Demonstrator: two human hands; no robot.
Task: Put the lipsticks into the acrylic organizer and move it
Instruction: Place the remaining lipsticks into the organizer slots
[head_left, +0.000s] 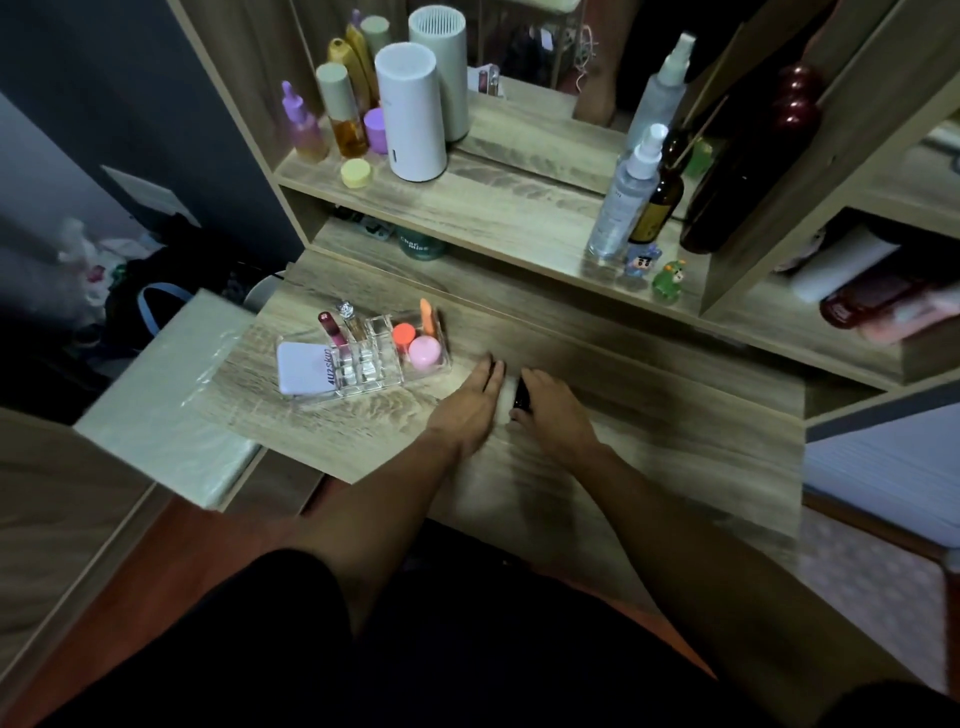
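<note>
A clear acrylic organizer (387, 375) stands on the wooden dresser top (649, 431) at the left. Upright in its slots are a pink lipstick (331, 328) and a clear one with a silver cap (351, 321); it also holds a white compact (305, 367), an orange jar (403, 333), a pink jar (424, 352) and an orange stick (427, 317). A black lipstick (521, 394) lies on the dresser right of the organizer, and my right hand (553, 413) closes around it. My left hand (475, 397) rests flat beside it, fingers extended.
A raised shelf (488, 208) behind holds a white cylinder (410, 111), bottles, spray bottles (626, 200) and small figurines (667, 280). A mirror stands behind it. A plastic-wrapped box (161, 395) sits at the dresser's left edge. Side cubbies at the right hold more items.
</note>
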